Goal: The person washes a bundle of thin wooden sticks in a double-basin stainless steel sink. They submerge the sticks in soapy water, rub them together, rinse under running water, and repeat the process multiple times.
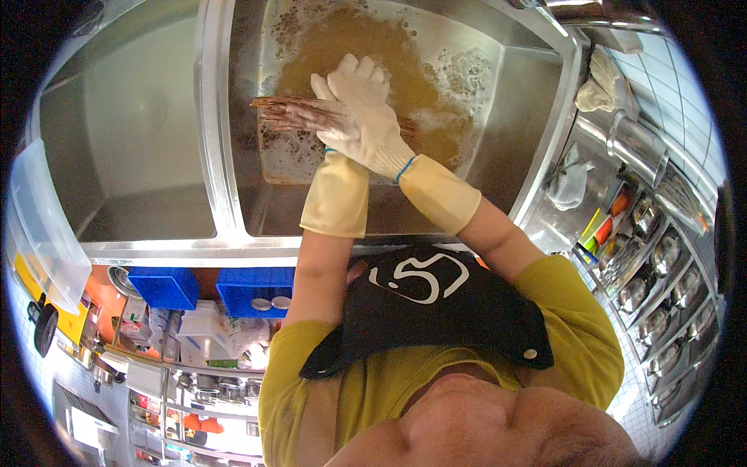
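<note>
Both my hands wear white knit gloves over cream rubber gloves, above the murky, foamy brown water (443, 119) in the right basin of a steel sink (224, 117). A bundle of thin reddish-brown skewers (292, 112) lies sideways between my palms, its ends sticking out on the left and a little on the right. My right hand (370, 108) is on top, pressed over the bundle with fingers extended forward. Underneath is my left hand (338, 137), mostly hidden; its thumb side and a fingertip show. The wrists cross closely.
Left of the divider is a second basin (140, 169). A clear plastic bin (46, 227) stands at the far left. Blue crates (163, 287) sit below the sink's front rim. At right are a metal cylinder (639, 146) with sticks, a plastic bag (569, 181) and racked steel bowls (665, 251).
</note>
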Demonstrator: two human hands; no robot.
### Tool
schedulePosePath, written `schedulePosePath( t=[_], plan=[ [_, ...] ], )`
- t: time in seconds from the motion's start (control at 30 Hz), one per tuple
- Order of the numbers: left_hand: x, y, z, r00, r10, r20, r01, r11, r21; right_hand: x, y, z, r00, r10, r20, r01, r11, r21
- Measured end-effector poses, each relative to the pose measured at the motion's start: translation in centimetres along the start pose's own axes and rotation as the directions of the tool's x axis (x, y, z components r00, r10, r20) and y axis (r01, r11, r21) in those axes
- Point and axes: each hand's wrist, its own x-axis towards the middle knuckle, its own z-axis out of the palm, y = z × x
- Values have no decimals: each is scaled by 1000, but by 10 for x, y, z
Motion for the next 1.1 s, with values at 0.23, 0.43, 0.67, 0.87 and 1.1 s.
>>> schedulePosePath(
  t=[0.23,0.43,0.67,0.87,1.1],
  plan=[
    [-27,3,94,923,-54,-380,208,903,375,29,61,41,986,24,-168,20,967,252],
    [-28,4,83,970,172,-172,-33,792,610,33,9,-9,913,156,377,-196,978,69],
    [-22,18,58,967,-188,-169,102,901,-421,29,74,45,875,-261,-407,347,925,153],
    [-10,21,94,842,9,-540,53,994,99,-30,116,5,898,-136,418,-75,890,450],
    [-15,16,69,959,-60,-277,-22,959,-284,-34,126,59,953,95,288,-153,970,189]
  ],
)
